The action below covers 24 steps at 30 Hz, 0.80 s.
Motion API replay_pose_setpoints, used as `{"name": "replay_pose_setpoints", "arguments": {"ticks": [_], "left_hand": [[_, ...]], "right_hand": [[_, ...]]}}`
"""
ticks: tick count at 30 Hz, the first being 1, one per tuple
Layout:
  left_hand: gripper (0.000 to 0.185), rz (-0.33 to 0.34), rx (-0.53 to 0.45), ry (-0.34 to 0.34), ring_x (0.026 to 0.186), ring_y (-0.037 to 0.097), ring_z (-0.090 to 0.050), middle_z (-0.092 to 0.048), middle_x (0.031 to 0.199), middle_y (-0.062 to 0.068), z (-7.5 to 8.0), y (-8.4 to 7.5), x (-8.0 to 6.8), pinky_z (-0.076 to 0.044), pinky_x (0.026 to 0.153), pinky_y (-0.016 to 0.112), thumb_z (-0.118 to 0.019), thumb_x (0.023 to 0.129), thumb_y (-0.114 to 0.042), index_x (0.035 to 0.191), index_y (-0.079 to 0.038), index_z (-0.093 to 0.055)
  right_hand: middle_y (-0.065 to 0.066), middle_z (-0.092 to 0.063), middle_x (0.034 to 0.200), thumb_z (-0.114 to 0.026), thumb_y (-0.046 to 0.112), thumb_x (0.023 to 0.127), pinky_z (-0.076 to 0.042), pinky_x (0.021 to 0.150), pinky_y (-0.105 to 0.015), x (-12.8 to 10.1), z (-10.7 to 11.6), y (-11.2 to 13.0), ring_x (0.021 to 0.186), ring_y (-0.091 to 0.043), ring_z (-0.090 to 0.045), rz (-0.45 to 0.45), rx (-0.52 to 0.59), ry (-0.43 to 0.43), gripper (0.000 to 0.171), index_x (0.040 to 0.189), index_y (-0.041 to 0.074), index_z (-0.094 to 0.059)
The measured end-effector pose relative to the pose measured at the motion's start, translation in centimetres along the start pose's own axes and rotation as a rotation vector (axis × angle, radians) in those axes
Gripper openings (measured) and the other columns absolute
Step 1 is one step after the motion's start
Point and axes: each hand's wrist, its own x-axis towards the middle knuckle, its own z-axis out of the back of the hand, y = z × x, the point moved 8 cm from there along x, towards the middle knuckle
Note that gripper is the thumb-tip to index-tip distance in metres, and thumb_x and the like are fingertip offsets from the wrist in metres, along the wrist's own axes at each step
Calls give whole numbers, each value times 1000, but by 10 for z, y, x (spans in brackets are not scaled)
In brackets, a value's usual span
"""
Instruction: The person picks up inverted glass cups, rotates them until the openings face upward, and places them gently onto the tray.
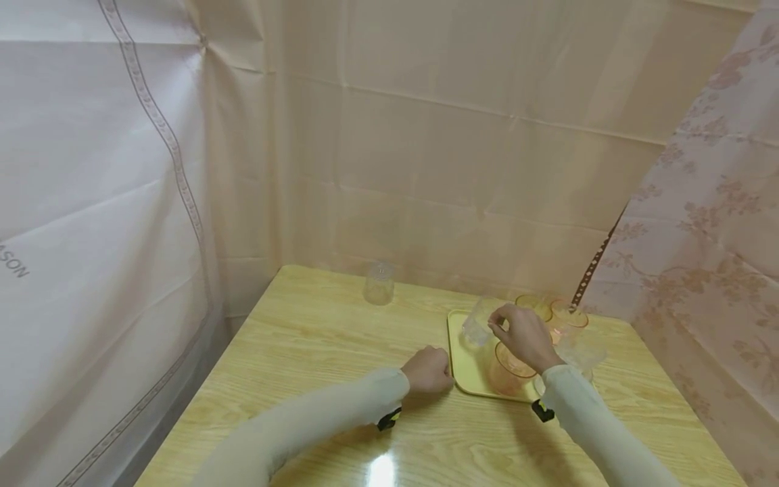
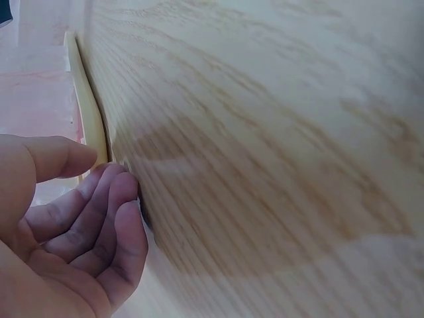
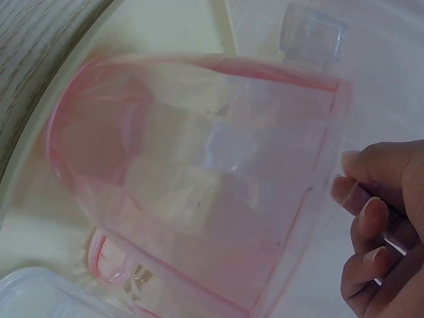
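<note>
A pale yellow tray (image 1: 473, 380) lies on the wooden table. At its left edge, my left hand (image 1: 429, 370) rests low, with thumb and curled fingers (image 2: 126, 232) at the tray's rim (image 2: 93, 109). Over the tray, my right hand (image 1: 526, 335) pinches the rim of a clear cup (image 1: 477, 326), which tilts with its base down to the left. Below this hand an orange-pink cup (image 1: 508, 379) stands on the tray; in the right wrist view the pink cup (image 3: 199, 172) fills the foreground and shows the clear one only faintly through its wall.
A clear cup (image 1: 379, 287) sits alone toward the table's back edge. Right of the tray's middle are a yellow-rimmed cup (image 1: 534, 306), another orange-pink cup (image 1: 571, 318) and clear cups (image 1: 584, 358) partly behind the right forearm. Hanging sheets (image 1: 456, 169) enclose the table.
</note>
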Motion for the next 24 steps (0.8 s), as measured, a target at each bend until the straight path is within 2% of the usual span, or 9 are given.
{"name": "replay_pose_setpoints", "arguments": {"ticks": [7, 14, 20, 24], "left_hand": [[55, 20, -32, 12, 35, 1, -23, -27, 39, -12, -6, 0, 4, -20, 36, 18, -69, 89, -10, 45, -19, -37], [52, 67, -22, -18, 35, 2, -25, -30, 39, -11, -6, 1, 7, -22, 36, 19, -70, 90, -18, 47, -18, -40], [52, 92, -18, -14, 34, 3, -26, -28, 39, -11, -6, 3, 9, -22, 35, 19, -70, 90, -15, 48, -17, -39], [53, 82, -10, -30, 35, 2, -24, -26, 39, -11, -3, 3, 11, -20, 36, 19, -70, 90, -13, 48, -18, -37]], "right_hand": [[-2, -74, 90, -80, 14, 90, -42, 47, -29, -2, -2, -6, 61, -8, -55, -19, -11, 21, 6, 93, 9, -76], [-2, -74, 91, -80, 15, 90, -44, 49, -30, 1, -2, -8, 62, -10, -56, -16, -25, 23, 7, 93, 10, -76], [-1, -75, 93, -80, 17, 90, -49, 53, -32, 1, -5, -11, 71, -16, -66, -14, -42, 38, 9, 94, 9, -77], [0, -75, 93, -80, 16, 90, -49, 53, -32, 0, -7, -13, 71, -16, -67, -11, -51, 37, 7, 93, 10, -78]]}}
